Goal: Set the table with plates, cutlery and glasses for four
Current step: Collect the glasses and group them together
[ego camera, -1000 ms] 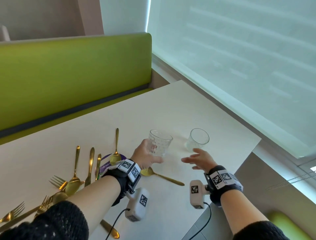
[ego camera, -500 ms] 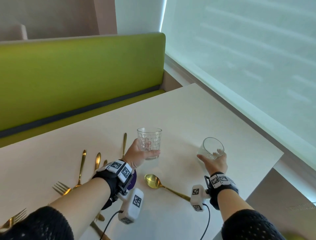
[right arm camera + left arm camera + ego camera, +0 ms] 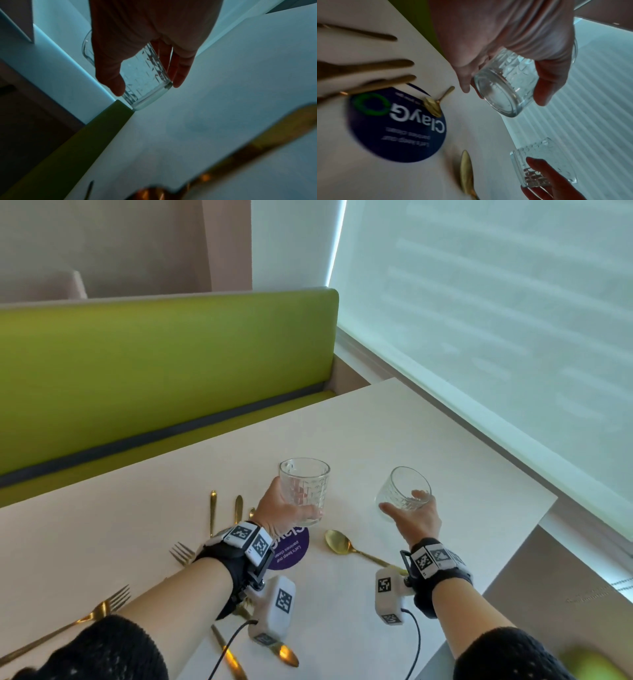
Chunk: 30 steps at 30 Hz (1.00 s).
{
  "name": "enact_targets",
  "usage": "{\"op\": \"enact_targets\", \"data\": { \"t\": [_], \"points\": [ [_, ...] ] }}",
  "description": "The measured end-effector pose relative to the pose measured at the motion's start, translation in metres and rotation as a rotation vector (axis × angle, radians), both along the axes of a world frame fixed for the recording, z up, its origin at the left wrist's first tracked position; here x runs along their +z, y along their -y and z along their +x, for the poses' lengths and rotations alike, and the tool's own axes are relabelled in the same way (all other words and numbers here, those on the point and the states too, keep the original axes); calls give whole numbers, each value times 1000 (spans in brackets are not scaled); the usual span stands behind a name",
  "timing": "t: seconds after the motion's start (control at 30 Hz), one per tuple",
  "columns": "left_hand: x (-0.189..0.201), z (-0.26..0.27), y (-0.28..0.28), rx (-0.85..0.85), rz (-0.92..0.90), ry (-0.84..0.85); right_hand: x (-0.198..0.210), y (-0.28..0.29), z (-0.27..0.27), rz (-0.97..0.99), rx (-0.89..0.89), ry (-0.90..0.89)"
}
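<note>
I am holding one clear patterned glass tumbler (image 3: 305, 491) in my left hand (image 3: 281, 508) and another (image 3: 404, 489) in my right hand (image 3: 416, 522), fingers (image 3: 544, 86) wrapping each wall, both lifted clear of the white worktop (image 3: 445, 440) for carrying to place settings.

Only readable text is on the round dark-blue sticker (image 3: 397, 125) stuck on the table (image 3: 394, 433), near its near edge, between the gold cutlery and the near-side spoon. Big white letters read "ClayG", followed by a green ring, upside-down in the left wrist view. Two small lines sit beside the logo; the head view gives roughly "Let's keep our" and maybe "pantries clean", too blurred to confirm. Wristband (image 3: 248, 539) and camera modules carry black-and-white square fiducial markers, no legible characters. Nothing readable in the right wrist view.
</note>
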<state>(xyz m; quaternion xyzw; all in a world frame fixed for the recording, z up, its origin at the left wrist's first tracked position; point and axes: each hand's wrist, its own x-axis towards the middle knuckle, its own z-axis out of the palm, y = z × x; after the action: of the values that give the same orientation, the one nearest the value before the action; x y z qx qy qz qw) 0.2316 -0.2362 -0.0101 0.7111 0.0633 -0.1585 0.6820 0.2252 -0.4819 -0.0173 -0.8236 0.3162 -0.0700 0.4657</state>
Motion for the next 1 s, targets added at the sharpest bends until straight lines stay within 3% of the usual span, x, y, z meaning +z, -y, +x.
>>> {"op": "enact_targets", "data": {
  "t": [0.23,0.53,1.0],
  "points": [
    [-3,-93,-92,3,3,38,21,-113,-94,-14,194,41],
    [-1,-250,-225,228,194,56,14,-276,-226,-25,479,-63],
    [-55,-405,-368,493,471,-60,-20,-444,-323,-55,813,-213]
  ]
}}
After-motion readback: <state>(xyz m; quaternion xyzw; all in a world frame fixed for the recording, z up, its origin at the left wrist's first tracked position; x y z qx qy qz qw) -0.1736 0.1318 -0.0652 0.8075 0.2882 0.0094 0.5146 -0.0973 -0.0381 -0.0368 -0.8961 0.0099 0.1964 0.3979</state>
